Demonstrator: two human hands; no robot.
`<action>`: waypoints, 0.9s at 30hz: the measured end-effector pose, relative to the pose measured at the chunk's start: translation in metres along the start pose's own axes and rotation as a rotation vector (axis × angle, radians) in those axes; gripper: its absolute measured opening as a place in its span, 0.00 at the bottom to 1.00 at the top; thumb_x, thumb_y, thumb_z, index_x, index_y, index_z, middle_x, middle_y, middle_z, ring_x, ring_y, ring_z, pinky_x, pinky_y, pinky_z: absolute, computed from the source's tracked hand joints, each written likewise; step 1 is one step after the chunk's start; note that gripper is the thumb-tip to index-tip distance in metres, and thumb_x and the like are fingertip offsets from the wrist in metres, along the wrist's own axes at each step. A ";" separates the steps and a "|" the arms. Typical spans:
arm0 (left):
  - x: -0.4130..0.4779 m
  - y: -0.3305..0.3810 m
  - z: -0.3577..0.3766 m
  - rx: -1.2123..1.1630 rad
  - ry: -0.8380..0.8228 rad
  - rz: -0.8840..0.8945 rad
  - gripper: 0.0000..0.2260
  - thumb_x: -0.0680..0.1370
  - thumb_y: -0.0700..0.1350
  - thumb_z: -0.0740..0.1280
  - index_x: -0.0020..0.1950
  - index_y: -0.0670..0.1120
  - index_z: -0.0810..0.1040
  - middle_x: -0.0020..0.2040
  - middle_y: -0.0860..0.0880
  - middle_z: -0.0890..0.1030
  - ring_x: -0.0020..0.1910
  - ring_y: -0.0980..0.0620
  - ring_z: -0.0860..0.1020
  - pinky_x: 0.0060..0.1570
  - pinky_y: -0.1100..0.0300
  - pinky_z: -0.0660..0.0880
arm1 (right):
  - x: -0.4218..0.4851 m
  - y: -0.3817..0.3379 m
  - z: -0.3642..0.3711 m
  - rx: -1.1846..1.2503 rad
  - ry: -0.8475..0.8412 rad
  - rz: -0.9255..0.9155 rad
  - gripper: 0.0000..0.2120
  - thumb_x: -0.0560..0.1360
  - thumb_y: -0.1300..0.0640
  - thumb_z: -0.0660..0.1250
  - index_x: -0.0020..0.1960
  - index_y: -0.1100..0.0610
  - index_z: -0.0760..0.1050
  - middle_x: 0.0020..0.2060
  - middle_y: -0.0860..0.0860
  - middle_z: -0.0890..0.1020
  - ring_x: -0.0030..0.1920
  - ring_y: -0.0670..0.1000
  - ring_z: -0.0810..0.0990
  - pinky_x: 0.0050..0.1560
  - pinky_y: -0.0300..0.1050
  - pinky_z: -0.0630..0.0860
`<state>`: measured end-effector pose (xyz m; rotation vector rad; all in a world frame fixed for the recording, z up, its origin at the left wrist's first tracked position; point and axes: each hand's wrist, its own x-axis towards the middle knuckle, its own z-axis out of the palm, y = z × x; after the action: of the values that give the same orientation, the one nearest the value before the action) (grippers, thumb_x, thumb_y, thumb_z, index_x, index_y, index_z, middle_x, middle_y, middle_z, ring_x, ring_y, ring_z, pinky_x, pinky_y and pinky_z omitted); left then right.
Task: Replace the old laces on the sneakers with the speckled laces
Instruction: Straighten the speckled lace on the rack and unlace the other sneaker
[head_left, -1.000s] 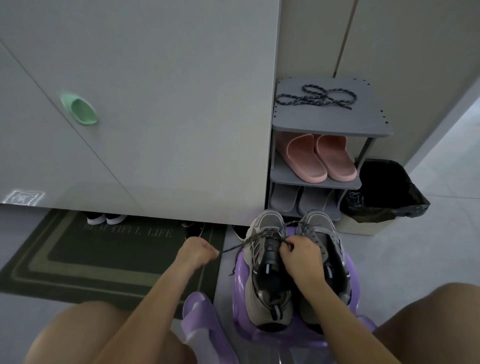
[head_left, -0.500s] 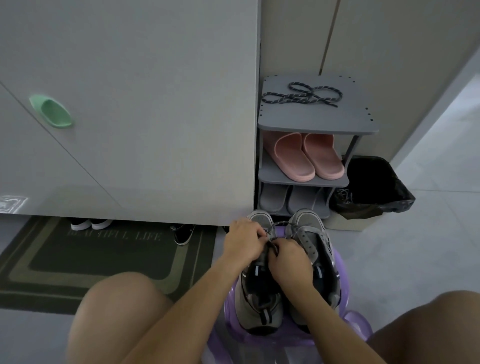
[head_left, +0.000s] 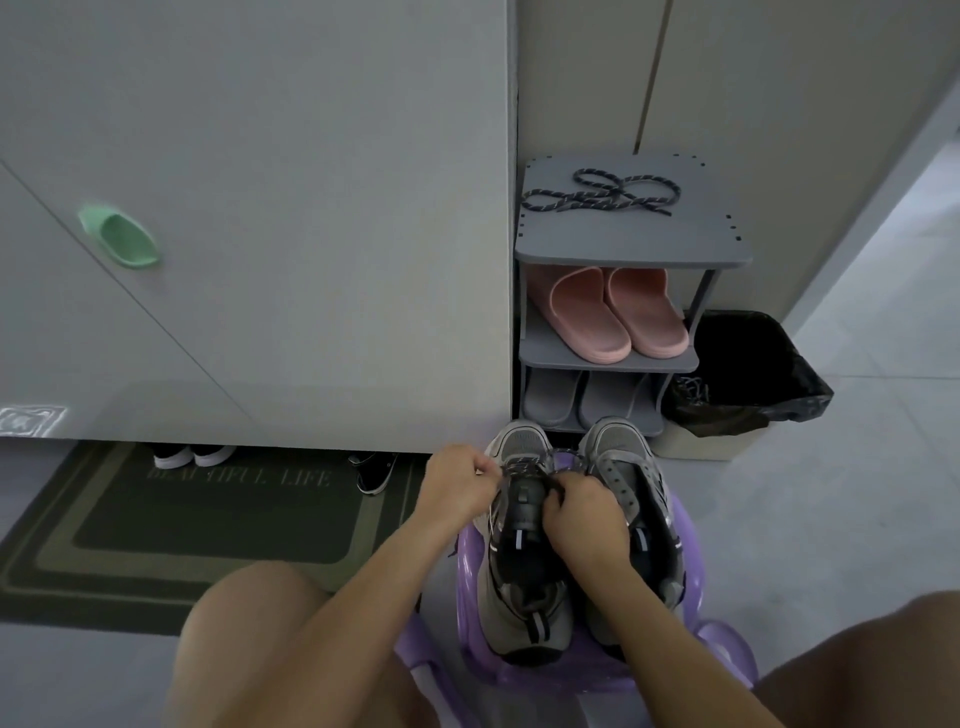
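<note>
Two grey sneakers stand side by side on a purple stool (head_left: 691, 561), toes pointing away from me. On the left sneaker (head_left: 522, 582), my left hand (head_left: 457, 486) pinches the old grey lace (head_left: 511, 470) beside the upper eyelets. My right hand (head_left: 582, 519) rests on the same shoe's tongue, fingers curled around the lace. No lace shows in the eyelets of the right sneaker (head_left: 628, 478). The dark speckled laces (head_left: 602, 198) lie coiled on top of a grey shoe rack (head_left: 628, 249) behind the shoes.
Pink slippers (head_left: 618, 314) and grey slippers (head_left: 582, 397) fill the rack's lower shelves. A black-lined bin (head_left: 748, 374) holding a loose lace stands to its right. A white cabinet (head_left: 260, 208) fills the left, with a dark doormat (head_left: 208, 514) and shoes beneath. My knees frame the stool.
My left hand, which was pulling a lace end out to the left, came back to the left sneaker and now pinches the lace at its eyelets. The right hand stayed on the shoe.
</note>
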<state>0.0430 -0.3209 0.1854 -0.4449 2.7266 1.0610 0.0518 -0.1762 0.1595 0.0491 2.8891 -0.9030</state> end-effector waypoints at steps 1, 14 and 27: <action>-0.002 -0.005 -0.004 -0.016 0.007 -0.025 0.09 0.77 0.42 0.64 0.44 0.41 0.83 0.36 0.49 0.79 0.34 0.55 0.76 0.39 0.64 0.70 | 0.000 0.000 -0.001 0.007 -0.001 -0.001 0.12 0.77 0.58 0.58 0.53 0.59 0.77 0.48 0.56 0.80 0.47 0.56 0.79 0.39 0.42 0.68; 0.005 0.014 0.028 0.131 -0.076 0.100 0.08 0.74 0.47 0.65 0.47 0.50 0.83 0.52 0.49 0.82 0.54 0.48 0.77 0.58 0.54 0.73 | 0.002 0.003 -0.009 0.052 -0.106 -0.034 0.10 0.76 0.51 0.62 0.46 0.56 0.78 0.40 0.53 0.81 0.42 0.54 0.78 0.37 0.42 0.71; -0.005 -0.014 -0.006 -0.158 0.031 -0.162 0.15 0.78 0.39 0.63 0.30 0.47 0.71 0.31 0.49 0.73 0.30 0.55 0.71 0.32 0.64 0.68 | 0.008 0.001 -0.010 0.004 -0.131 0.010 0.11 0.77 0.57 0.58 0.54 0.61 0.74 0.49 0.57 0.80 0.51 0.58 0.78 0.46 0.45 0.72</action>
<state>0.0526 -0.3334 0.1821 -0.6994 2.5901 1.2394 0.0425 -0.1700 0.1663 0.0042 2.7641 -0.8763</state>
